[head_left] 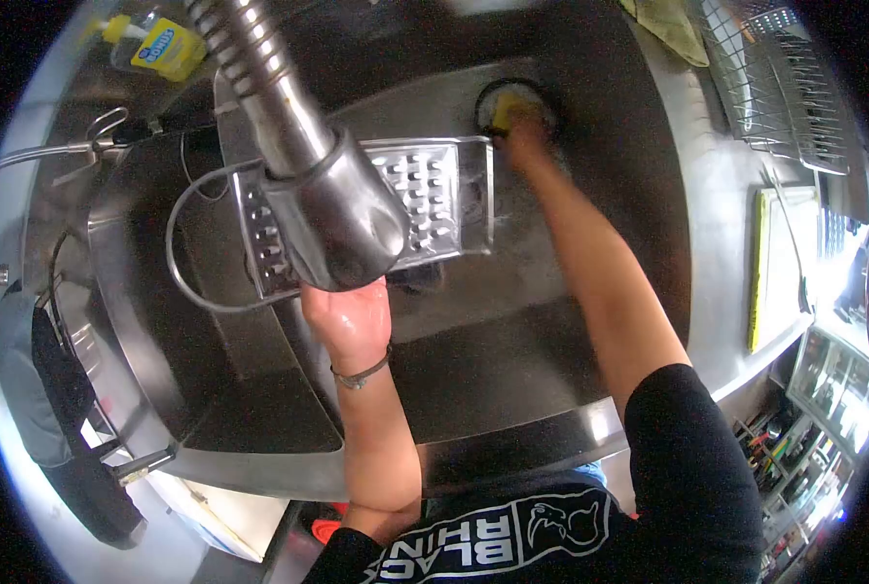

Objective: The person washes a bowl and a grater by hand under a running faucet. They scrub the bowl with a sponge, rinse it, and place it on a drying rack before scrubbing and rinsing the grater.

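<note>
A metal grater (433,200) with a looped wire handle lies across the sink view, partly covered by the faucet's spray head (347,219). My left hand (350,321), wet and palm up, supports the grater from below; its fingers are hidden behind the grater and the spray head. Farther off, my right hand (528,141) is closed on a yellow sponge (514,110). Hand and sponge are inside a round, dark-rimmed bowl (483,101) with whitish contents, near the sink's back right.
A yellow-labelled soap bottle (167,47) stands at the back left. On the right are a wire dish rack (790,97), a yellow-edged white board (783,268) and a greenish cloth (670,29). The steel divider (308,375) separates two basins.
</note>
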The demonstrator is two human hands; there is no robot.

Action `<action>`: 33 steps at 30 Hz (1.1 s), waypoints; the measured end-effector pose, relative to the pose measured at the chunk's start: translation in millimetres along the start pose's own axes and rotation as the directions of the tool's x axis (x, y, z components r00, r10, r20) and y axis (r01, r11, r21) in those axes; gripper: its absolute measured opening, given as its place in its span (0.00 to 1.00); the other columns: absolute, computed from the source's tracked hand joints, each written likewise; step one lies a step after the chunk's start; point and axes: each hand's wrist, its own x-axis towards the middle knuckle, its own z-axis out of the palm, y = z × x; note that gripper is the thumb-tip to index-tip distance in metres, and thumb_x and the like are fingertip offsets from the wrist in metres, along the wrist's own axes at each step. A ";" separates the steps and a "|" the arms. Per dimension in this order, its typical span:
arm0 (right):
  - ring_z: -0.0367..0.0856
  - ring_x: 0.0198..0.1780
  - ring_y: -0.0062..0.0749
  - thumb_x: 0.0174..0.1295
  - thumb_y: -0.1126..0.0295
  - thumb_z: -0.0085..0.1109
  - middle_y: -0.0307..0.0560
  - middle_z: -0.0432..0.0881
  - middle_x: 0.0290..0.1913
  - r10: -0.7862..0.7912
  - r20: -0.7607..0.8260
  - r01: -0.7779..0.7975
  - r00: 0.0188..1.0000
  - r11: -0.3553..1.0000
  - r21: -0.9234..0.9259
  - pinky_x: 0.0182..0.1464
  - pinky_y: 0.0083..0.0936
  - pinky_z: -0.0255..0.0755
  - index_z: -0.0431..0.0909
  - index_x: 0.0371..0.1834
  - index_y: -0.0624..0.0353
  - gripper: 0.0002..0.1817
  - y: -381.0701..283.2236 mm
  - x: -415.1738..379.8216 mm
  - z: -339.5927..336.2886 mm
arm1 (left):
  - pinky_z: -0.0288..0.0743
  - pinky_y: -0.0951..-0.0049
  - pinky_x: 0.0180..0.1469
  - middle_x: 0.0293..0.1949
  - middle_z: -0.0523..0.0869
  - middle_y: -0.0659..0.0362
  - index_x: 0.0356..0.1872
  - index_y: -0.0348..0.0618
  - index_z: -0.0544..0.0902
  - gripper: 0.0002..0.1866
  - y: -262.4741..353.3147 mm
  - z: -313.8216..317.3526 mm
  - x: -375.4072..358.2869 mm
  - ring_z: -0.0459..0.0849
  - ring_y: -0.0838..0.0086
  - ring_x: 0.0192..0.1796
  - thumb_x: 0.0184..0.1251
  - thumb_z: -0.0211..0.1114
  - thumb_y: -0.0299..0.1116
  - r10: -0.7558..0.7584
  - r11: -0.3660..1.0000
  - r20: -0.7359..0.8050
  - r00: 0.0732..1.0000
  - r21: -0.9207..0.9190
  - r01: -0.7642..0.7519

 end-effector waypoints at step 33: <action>0.76 0.48 0.42 0.33 0.79 0.58 0.43 0.81 0.40 -0.440 -0.277 0.507 0.854 0.588 0.630 0.49 0.33 0.73 0.81 0.32 0.58 0.17 -87.8 -71.1 -244.9 | 0.64 0.56 0.62 0.61 0.69 0.52 0.62 0.39 0.63 0.27 -9.4 9.4 -9.1 0.69 0.60 0.62 0.66 0.50 0.43 -0.174 0.958 0.241 0.955 -0.184 0.221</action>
